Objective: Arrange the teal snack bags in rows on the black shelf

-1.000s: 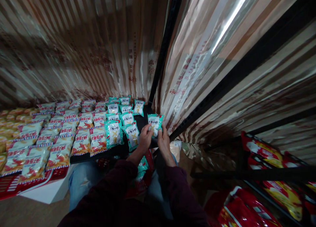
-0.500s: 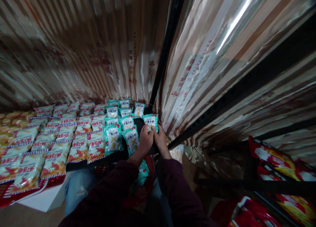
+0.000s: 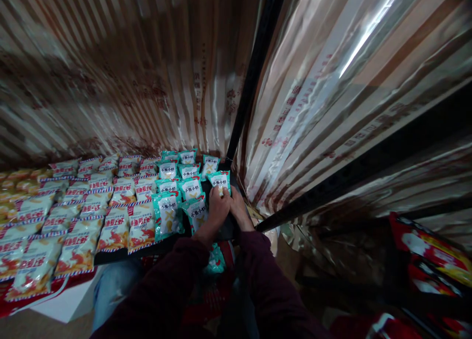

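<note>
Both hands grip the lower part of one teal-and-white snack bag (image 3: 220,180) above the right end of a black shelf (image 3: 229,226). My left hand (image 3: 218,208) has its fingers closed on the bag's lower left. Closed at the bag's lower right is my right hand (image 3: 238,206). Just left of them stand rows of matching teal bags, the nearest a tilted teal bag (image 3: 196,212) beside my left wrist. Another teal bag (image 3: 210,166) stands behind the held one, near the corner post. The fingertips partly cover the held bag's bottom.
Rows of red-and-white snack bags (image 3: 142,226) fill the shelf's left side. A black upright post (image 3: 245,93) rises at the corner, and a black rail (image 3: 295,206) slants rightward. Patterned plastic sheeting (image 3: 165,83) hangs behind. Red and yellow packs (image 3: 435,250) lie at lower right.
The held teal bag has moved slightly left with both hands, closer to the standing rows. The view has shifted a little.
</note>
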`<state>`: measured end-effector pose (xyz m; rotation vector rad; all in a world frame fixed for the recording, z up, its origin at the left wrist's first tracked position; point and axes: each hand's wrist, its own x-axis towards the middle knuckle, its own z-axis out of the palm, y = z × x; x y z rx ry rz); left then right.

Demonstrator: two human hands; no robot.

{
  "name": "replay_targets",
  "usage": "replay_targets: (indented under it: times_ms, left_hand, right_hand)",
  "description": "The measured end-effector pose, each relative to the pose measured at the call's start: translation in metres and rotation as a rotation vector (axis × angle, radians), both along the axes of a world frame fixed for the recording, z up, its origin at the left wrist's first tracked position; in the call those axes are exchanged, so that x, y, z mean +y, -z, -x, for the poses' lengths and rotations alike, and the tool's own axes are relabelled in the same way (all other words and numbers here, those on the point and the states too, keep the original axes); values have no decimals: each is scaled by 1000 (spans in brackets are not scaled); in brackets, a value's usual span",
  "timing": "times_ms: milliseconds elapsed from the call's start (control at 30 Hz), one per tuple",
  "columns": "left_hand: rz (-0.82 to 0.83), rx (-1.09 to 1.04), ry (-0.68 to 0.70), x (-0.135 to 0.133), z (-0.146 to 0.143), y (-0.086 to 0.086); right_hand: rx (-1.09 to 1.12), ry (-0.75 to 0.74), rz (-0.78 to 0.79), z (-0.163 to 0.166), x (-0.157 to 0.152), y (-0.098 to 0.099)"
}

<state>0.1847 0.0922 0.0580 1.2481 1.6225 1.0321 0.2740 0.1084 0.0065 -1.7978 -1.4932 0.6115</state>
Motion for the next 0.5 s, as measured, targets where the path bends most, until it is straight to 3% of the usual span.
replay_targets:
  times_ms: [500]
  left_hand:
    - [64,33,-37,9,8,4]
  right_hand:
    - [-72,-45,-35,9,9,9]
